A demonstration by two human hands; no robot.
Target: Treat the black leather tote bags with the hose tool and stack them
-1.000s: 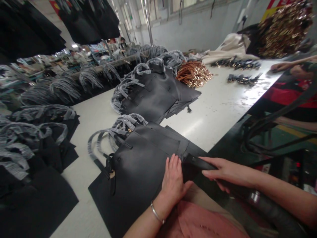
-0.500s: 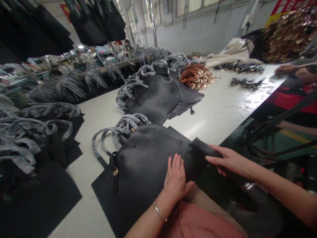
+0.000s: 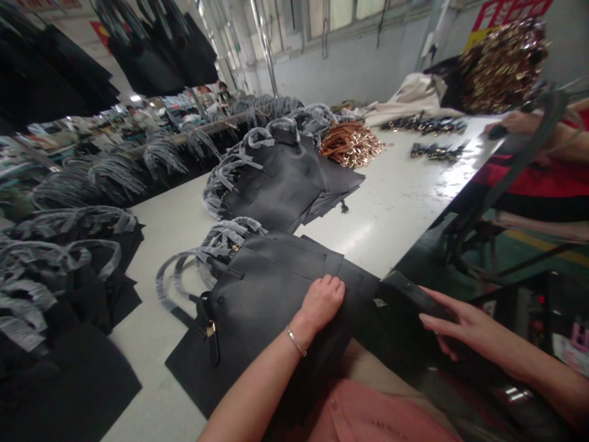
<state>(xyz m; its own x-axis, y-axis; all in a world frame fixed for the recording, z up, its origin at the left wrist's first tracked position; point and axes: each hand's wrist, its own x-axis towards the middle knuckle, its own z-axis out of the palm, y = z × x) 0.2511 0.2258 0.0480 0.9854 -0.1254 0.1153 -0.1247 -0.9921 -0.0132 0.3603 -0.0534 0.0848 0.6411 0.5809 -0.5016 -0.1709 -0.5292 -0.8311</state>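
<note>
A flat black bag [image 3: 271,301] lies on top of other black pieces at the near table edge, its handles wrapped in clear film and a black tag with a gold buckle [image 3: 211,331] hanging at its left. My left hand [image 3: 323,299] rests on the bag's right part with its fingers curled; what they hold, if anything, is hidden. To the right, past the table edge, my right hand [image 3: 453,319] grips a dark, flat-ended object [image 3: 411,291] between thumb and fingers. That object's lower part blends into the dark background.
Behind lies another stack of black bags [image 3: 276,178], beside brown straps [image 3: 352,144] with gold hardware. More bags [image 3: 69,288] fill the left side. Small black pieces [image 3: 426,124] sit on the white table [image 3: 381,215]. Another person's hand [image 3: 519,123] is at the far right.
My left hand has gone from flat, spread fingers to curled ones. My right hand, with the dark object, has moved right, away from the bag. The view has shifted slightly.
</note>
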